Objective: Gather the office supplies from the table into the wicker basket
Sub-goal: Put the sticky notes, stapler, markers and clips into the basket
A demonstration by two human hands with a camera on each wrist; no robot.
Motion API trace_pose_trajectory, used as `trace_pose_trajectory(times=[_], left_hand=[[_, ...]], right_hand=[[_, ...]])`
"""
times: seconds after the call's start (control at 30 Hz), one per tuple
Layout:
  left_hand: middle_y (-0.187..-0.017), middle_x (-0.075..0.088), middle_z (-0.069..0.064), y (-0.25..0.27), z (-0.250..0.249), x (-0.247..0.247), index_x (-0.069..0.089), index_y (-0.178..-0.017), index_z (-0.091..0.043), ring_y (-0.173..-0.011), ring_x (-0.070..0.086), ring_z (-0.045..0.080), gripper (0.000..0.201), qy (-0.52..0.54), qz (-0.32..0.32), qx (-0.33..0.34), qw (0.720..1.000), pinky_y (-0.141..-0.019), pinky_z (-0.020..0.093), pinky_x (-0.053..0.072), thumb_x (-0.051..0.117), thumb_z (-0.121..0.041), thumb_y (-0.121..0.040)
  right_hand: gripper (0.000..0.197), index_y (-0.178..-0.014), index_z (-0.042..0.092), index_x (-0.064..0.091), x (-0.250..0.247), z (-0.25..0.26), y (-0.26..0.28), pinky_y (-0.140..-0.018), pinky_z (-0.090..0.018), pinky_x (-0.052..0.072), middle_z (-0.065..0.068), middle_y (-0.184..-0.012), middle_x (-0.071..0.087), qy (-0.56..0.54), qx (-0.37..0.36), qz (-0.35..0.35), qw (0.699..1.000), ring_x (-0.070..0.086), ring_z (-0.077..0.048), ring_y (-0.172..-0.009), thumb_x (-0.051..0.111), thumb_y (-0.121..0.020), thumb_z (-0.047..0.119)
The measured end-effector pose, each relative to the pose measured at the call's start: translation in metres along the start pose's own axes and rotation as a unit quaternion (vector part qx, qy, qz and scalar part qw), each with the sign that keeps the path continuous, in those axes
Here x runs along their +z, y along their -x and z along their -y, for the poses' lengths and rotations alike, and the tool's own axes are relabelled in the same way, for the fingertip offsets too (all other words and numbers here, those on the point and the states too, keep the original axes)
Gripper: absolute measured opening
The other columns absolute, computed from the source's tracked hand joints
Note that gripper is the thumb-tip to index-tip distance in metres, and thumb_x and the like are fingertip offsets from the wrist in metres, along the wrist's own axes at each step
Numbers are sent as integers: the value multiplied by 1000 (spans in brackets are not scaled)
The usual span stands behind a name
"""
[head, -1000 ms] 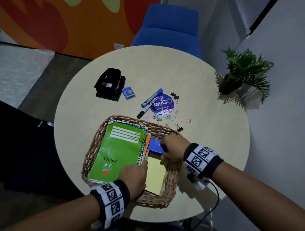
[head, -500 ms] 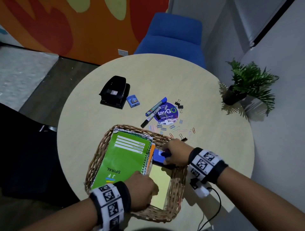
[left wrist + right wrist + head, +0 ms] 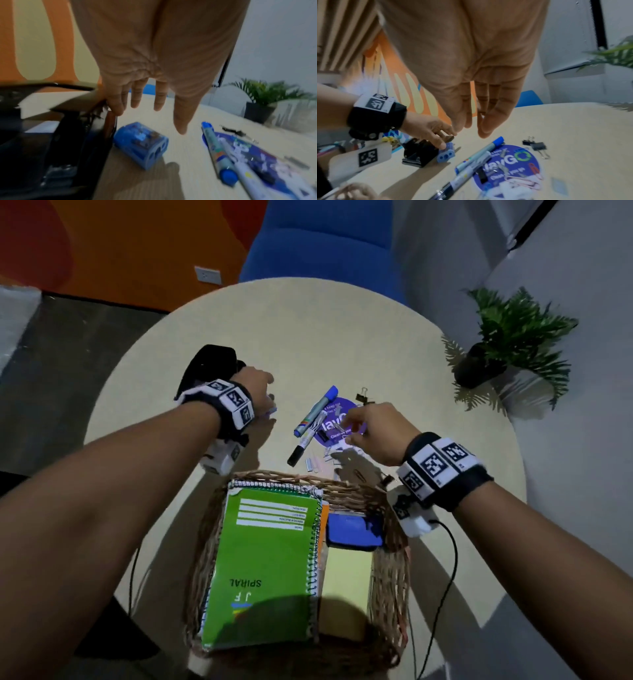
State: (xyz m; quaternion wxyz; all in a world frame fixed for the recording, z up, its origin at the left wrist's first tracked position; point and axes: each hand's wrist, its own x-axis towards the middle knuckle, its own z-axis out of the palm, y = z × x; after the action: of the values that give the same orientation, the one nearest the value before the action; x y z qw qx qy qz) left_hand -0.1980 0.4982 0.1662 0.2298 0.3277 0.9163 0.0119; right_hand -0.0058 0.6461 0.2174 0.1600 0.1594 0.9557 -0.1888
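Note:
The wicker basket (image 3: 397, 577) sits at the table's near edge and holds a green spiral notebook (image 3: 270, 563), a blue case (image 3: 352, 532) and a yellow pad (image 3: 347, 573). My left hand (image 3: 260, 392) hovers with straight fingers over the blue sharpener (image 3: 140, 144) beside the black hole punch (image 3: 209, 364). One fingertip touches the sharpener (image 3: 447, 152). My right hand (image 3: 356, 422) hangs open, holding nothing, just above a blue marker (image 3: 317, 410), a black-capped marker (image 3: 306, 440) and a round purple sticker (image 3: 337, 422).
Black binder clips (image 3: 363, 398) lie beyond the sticker. Staple strips and paper clips (image 3: 318, 463) are scattered between the sticker and the basket. A potted plant (image 3: 507, 347) stands off the table's right side, and a blue chair (image 3: 322, 244) stands behind the round table (image 3: 308, 330).
Both hands left the basket and reached forward, the left to the sharpener, the right over the markers. The blue case my right hand held now lies in the basket.

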Motion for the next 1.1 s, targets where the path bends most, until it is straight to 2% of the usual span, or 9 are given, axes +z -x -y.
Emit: trace_pose_trajectory(times=[0.07,0.13,0.17,0.3,0.47,0.7,0.8,0.93,1.1], left_hand=[[-129,54,20,-14,-4,12,51,-129,-13,-119,52,35,51,-45,31,11,998,-91,38,45,67,-30,-84],[-104,61,15,-19,-10,18,59,-97,-13,-97,60,31,16,-69,42,1,997,-79,34,43,62,-26,-88],[-97,63,14,-23,-12,20,60,-91,-10,-91,61,29,14,-65,45,-8,997,-77,35,42,60,-24,-90],[-116,62,22,-3,-12,9,55,-118,0,-107,60,39,44,-13,21,-4,1000,-86,42,49,66,-26,-85],[-116,65,15,98,-30,-9,43,-133,-8,-106,61,33,71,154,-69,50,984,-88,38,50,74,-30,-74],[-139,46,-5,214,-85,42,31,-141,-27,-127,37,15,69,148,31,105,983,-102,33,41,66,-37,-82],[-146,34,-5,229,-106,81,30,-143,-26,-129,35,15,69,142,78,111,981,-108,29,33,65,-36,-85],[-140,38,3,242,-118,120,34,-141,-21,-123,39,21,58,53,103,151,982,-99,34,37,54,-39,-91],[-133,44,9,243,-125,137,41,-134,-17,-120,41,27,48,-46,132,196,971,-97,42,38,50,-14,-87]], right_hand=[[27,-114,18,65,3,-15,7,-79,-28,43,-7,-108,68,7,18,9,1000,54,-19,-79,63,-87,19],[27,-114,20,65,5,-24,8,-75,-25,39,-6,-108,67,29,30,27,999,55,-20,-83,62,-87,16],[28,-115,20,65,5,-26,5,-76,-25,38,-6,-110,67,44,30,38,998,58,-22,-89,62,-87,15],[32,-118,23,62,11,-16,-30,-86,-33,47,-6,-118,63,90,6,68,994,59,-26,-106,62,-87,19],[36,-123,22,57,24,4,-94,-78,-38,46,-6,-126,54,188,-76,37,978,58,-31,-110,54,-89,12],[23,-108,13,59,36,-3,-138,-69,-33,37,-11,-112,58,296,-132,44,945,61,-33,-101,45,-96,27],[19,-107,15,56,42,-14,-140,-69,-33,38,-11,-109,60,275,-125,36,953,61,-33,-97,48,-94,25],[19,-106,12,56,24,-20,-116,-67,-36,41,-15,-107,61,200,-82,-22,976,61,-36,-92,55,-88,18],[17,-98,19,63,-16,-35,-33,-67,-31,46,-9,-95,67,30,-24,-84,996,61,-29,-81,64,-82,26]])
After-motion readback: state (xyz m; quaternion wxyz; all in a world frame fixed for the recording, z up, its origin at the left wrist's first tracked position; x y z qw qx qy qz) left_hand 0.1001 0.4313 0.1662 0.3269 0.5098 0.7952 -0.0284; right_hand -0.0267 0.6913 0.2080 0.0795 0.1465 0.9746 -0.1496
